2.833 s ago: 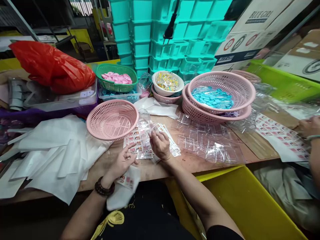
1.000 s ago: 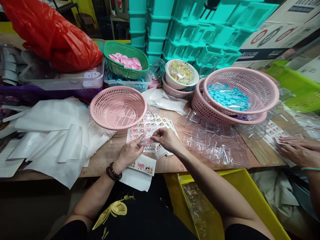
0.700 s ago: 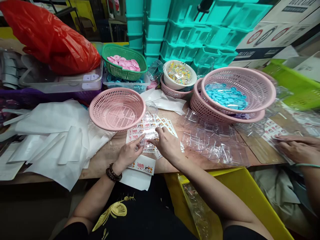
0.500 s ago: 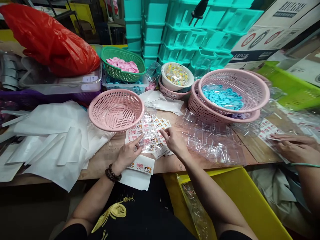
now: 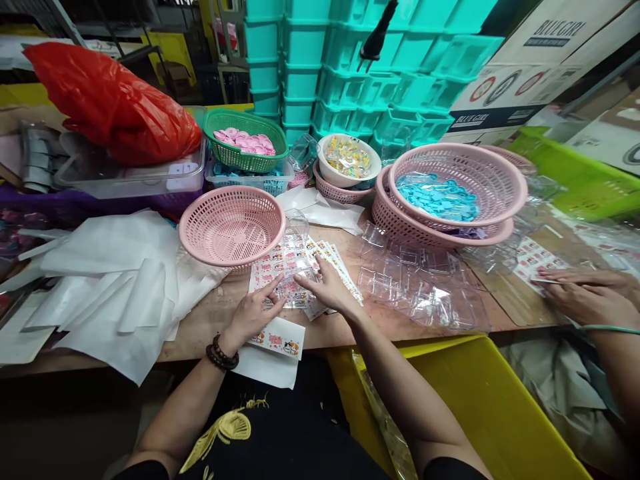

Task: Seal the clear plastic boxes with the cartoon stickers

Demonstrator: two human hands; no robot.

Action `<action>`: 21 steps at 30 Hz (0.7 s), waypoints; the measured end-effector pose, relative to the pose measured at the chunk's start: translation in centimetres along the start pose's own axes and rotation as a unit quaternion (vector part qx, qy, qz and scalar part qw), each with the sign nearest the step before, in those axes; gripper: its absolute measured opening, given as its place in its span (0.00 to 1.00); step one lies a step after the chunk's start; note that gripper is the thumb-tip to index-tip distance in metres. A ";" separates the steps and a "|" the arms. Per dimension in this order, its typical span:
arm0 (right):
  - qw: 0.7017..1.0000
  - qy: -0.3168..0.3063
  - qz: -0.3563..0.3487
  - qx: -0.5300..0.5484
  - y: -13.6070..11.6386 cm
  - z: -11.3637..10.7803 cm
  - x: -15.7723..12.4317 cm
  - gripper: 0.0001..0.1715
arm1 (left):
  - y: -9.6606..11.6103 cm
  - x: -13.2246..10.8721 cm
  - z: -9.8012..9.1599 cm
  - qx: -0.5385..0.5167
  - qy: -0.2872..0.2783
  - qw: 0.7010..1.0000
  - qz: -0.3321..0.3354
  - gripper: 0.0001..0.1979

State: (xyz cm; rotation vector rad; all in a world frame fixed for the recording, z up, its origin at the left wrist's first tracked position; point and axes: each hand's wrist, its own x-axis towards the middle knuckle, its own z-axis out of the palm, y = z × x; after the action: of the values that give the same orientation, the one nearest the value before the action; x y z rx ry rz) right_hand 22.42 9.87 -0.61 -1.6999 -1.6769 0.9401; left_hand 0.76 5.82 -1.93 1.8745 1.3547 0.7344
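My left hand (image 5: 253, 313) and my right hand (image 5: 327, 287) meet over a spread of cartoon sticker sheets (image 5: 333, 257) on the wooden table. Between their fingertips lies a small clear plastic case (image 5: 295, 279). My left thumb and index finger pinch its left edge, while my right fingers press together on its right side. A short sticker strip (image 5: 277, 341) on white paper sits by my left wrist at the table edge. An empty pink basket (image 5: 233, 225) stands just behind the stickers.
A heap of clear plastic cases (image 5: 420, 287) lies right of my hands. Stacked pink baskets (image 5: 503, 183) hold blue pieces (image 5: 437, 197). Behind are a green basket (image 5: 235, 159), a white bowl (image 5: 326, 168), a red bag (image 5: 110, 107), teal crates (image 5: 350, 73). White paper (image 5: 110, 280) lies left, a yellow bin (image 5: 480, 400) below. Another person's hands (image 5: 590, 297) rest at right.
My left hand came up from the table edge to the stickers. Half a second ago my right hand was just right of the clear case; now its fingers are on it.
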 end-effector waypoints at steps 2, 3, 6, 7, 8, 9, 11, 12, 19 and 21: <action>1.000 -0.007 -0.010 0.004 0.3 1.1 0.1 0.50 | -0.3 -0.2 -0.1 -0.006 0.004 1.000 0.007 0.29; 1.000 -0.002 -0.013 0.016 0.5 1.6 0.0 0.49 | -0.6 -0.3 -0.1 -0.009 0.006 1.000 0.012 0.29; 0.995 0.023 -0.017 0.095 1.2 2.6 -0.3 0.49 | -1.6 -0.5 0.0 -0.020 0.019 0.999 0.047 0.26; 0.990 0.027 -0.024 0.133 1.4 2.8 -0.5 0.48 | -1.9 -0.6 0.1 -0.023 0.025 0.997 0.066 0.25; 0.983 0.028 -0.033 0.176 1.5 3.0 -0.7 0.48 | -2.1 -0.7 0.2 -0.024 0.033 0.996 0.085 0.24; 0.974 0.028 -0.042 0.221 1.6 3.2 -0.8 0.47 | -2.3 -0.8 0.2 -0.022 0.040 0.994 0.101 0.23; 0.952 0.029 -0.044 0.301 1.8 3.6 -1.1 0.44 | -2.4 -0.9 0.4 -0.015 0.049 0.991 0.120 0.21; 0.942 0.031 -0.037 0.331 1.8 3.8 -1.1 0.43 | -2.3 -1.0 0.4 -0.014 0.050 0.991 0.126 0.20; 0.922 0.020 0.027 0.386 1.3 -0.1 -2.9 0.45 | -0.6 -1.9 -0.9 -0.032 0.072 0.995 0.061 0.20; 0.937 -0.017 0.029 0.348 2.7 -4.6 -5.8 0.50 | -0.3 -2.2 -1.7 -0.030 0.066 0.997 0.017 0.21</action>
State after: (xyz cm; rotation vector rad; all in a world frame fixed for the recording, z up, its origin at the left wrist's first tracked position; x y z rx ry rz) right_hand 27.91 4.31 0.50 -1.2492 -1.1076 1.3903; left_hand -1.40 4.14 -1.28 1.8332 1.3680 0.9212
